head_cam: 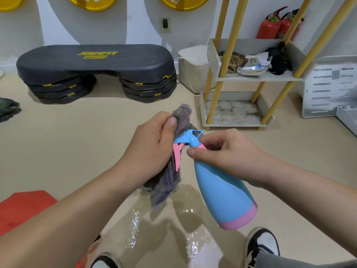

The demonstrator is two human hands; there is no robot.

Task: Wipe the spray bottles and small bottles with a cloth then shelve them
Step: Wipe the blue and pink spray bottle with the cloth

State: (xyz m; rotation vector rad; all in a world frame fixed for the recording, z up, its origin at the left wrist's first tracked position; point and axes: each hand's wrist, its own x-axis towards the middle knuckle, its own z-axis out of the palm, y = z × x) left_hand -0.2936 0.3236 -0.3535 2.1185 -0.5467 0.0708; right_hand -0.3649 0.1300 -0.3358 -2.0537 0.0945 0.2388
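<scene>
Centrally: spray bottle (220, 182), blue with a pink base band, held over the wet floor (58, 142). Long axis tilted, with the base near and right and the head far and left; the nozzle points left. Right hand (222, 151) pinches the neck. Left hand (150, 149) grips the grey cloth (166, 182), bunched against the head. Far left: black step platform (96, 60), lettered "JOINFIT" in yellow. Far right: shelf (258, 77).

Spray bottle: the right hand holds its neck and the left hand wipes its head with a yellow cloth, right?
Not quite: the head view shows the cloth is grey, not yellow. The right hand does hold the bottle by its neck while the left hand wipes its head.
</scene>
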